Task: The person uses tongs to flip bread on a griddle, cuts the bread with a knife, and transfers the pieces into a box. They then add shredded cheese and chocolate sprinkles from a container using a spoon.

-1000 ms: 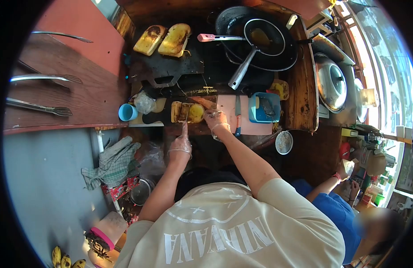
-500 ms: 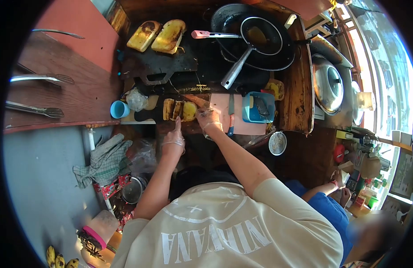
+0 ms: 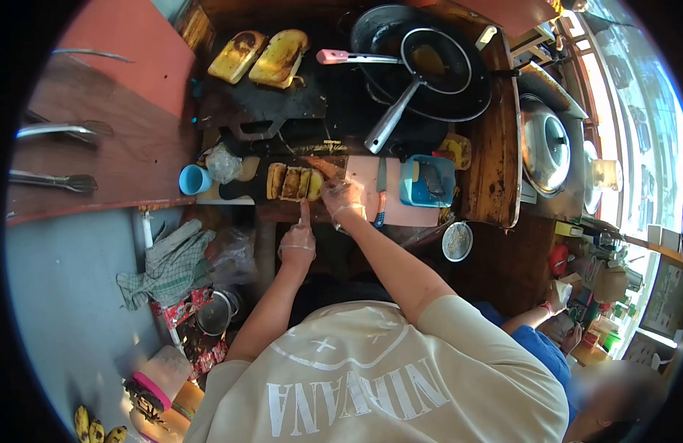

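Toasted bread cut in strips (image 3: 290,183) lies on a dark board (image 3: 242,190). My left hand (image 3: 298,244), in a clear glove, has its index finger stretched to the lower edge of the strips; the other fingers are curled and nothing shows in them. My right hand (image 3: 343,199), also gloved, is closed at the right end of the bread, beside a yellowish piece (image 3: 315,184). A brown long tool (image 3: 325,165) reaches up and left from its fingers; its lower part is hidden. A knife (image 3: 381,193) lies on the pink board (image 3: 363,173) to the right.
Two toasted slices (image 3: 279,59) rest on the black griddle (image 3: 319,103). Pans (image 3: 430,63) sit behind at right. A blue tub (image 3: 428,181), a blue cup (image 3: 195,179) and a metal bowl (image 3: 457,240) flank the boards. Another person's blue sleeve (image 3: 540,351) is at lower right.
My left hand has shifted slightly right along the bread, its index finger now further right. The bread shows more separate strips. My right hand has barely moved.
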A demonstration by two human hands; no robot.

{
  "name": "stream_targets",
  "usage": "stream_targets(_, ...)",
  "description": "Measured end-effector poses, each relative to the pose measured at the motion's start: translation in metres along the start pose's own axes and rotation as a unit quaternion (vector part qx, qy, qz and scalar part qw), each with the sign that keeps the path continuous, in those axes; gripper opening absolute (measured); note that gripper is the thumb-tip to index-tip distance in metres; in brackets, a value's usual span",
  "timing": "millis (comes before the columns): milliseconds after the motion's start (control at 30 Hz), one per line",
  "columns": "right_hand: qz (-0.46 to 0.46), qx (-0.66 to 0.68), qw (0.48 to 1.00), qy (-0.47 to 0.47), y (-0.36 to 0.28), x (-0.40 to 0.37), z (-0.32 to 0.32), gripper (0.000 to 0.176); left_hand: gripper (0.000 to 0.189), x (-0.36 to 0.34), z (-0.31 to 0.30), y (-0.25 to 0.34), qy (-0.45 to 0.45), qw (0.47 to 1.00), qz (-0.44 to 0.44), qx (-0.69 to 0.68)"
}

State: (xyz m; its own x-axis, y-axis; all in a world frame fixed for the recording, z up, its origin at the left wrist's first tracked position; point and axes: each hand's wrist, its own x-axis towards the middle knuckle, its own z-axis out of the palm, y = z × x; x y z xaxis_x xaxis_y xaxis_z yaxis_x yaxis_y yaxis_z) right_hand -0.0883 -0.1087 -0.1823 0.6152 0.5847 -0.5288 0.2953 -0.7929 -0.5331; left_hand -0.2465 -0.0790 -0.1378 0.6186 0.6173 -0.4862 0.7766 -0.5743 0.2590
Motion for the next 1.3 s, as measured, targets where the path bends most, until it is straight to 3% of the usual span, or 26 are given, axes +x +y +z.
stream_targets(67,-0.255,0.12,0.952,0.123,0.013,-0.005,0.01,0.042,0.093,0.008,0.025,-0.01,0.02,1.0,0.01,0.002)
stream_targets(100,-0.12,0.138,0.982,0.045,0.004,-0.009,0.004,0.044,0.093,0.02,0.043,-0.015,0.04,0.999,0.026,-0.012)
stream_targets(167,-0.173,0.124,0.969,0.128,-0.032,-0.045,-0.053,0.04,0.087,0.019,0.027,-0.002,0.007,1.0,-0.015,-0.014)
stream_targets(233,-0.108,0.168,0.977,0.067,-0.034,-0.046,-0.058,0.036,0.085,0.006,0.028,-0.002,0.035,0.999,-0.001,0.003)
stream_targets(300,-0.032,0.089,0.993,0.068,-0.015,-0.019,-0.02,0.033,0.085,-0.003,0.016,0.004,0.038,0.999,0.009,0.019)
stream_targets(433,-0.102,0.157,0.98,0.069,-0.034,-0.044,-0.058,0.033,0.084,0.005,0.021,0.003,0.035,0.999,-0.017,0.034)
stream_targets(500,-0.041,0.086,0.994,0.059,-0.017,-0.026,-0.029,0.032,0.084,0.005,0.024,0.002,0.039,0.999,-0.015,0.031)
stream_targets(600,-0.03,0.036,0.998,0.045,-0.001,-0.002,-0.004,0.032,0.087,-0.02,0.01,0.007,0.024,0.998,-0.02,0.048)
stream_targets(667,-0.039,0.039,0.997,0.048,-0.001,-0.003,-0.003,0.033,0.077,-0.043,-0.006,0.008,-0.026,0.999,-0.04,0.017)
stream_targets(800,-0.026,0.076,0.996,0.035,-0.004,-0.007,-0.009,0.031,0.071,-0.084,-0.034,-0.009,-0.029,0.999,-0.012,0.006)
stream_targets(867,-0.059,0.117,0.988,0.078,-0.024,-0.041,-0.045,0.03,0.08,-0.098,-0.052,-0.015,-0.062,0.996,-0.056,-0.008)
stream_targets(933,-0.113,0.156,0.968,0.163,-0.034,-0.057,-0.059,0.03,0.079,-0.087,-0.059,-0.031,-0.011,0.998,-0.062,-0.014)
stream_targets(1000,-0.064,0.285,0.956,-0.012,0.019,-0.004,0.029,0.032,0.081,-0.091,-0.079,-0.04,0.035,0.995,-0.088,0.029)
stream_targets(1033,-0.023,0.334,0.938,-0.091,0.045,0.022,0.073,0.033,0.081,-0.112,-0.077,-0.07,0.005,0.994,-0.094,0.053)
stream_targets(1067,-0.2,0.129,0.971,-0.013,0.046,0.023,0.073,0.037,0.083,-0.091,-0.071,-0.082,0.032,0.997,-0.07,0.01)
stream_targets(1100,0.054,0.153,0.987,0.011,0.004,-0.011,0.014,0.042,0.086,-0.055,-0.064,-0.077,0.074,0.995,-0.037,-0.047)
stream_targets(1167,-0.063,0.18,0.977,0.093,-0.026,-0.059,-0.043,0.046,0.089,-0.034,-0.058,-0.079,0.044,0.996,-0.074,0.018)
stream_targets(1300,0.022,0.104,0.994,0.001,-0.017,-0.04,-0.016,0.043,0.088,-0.043,-0.076,-0.05,-0.018,0.997,-0.068,0.038)
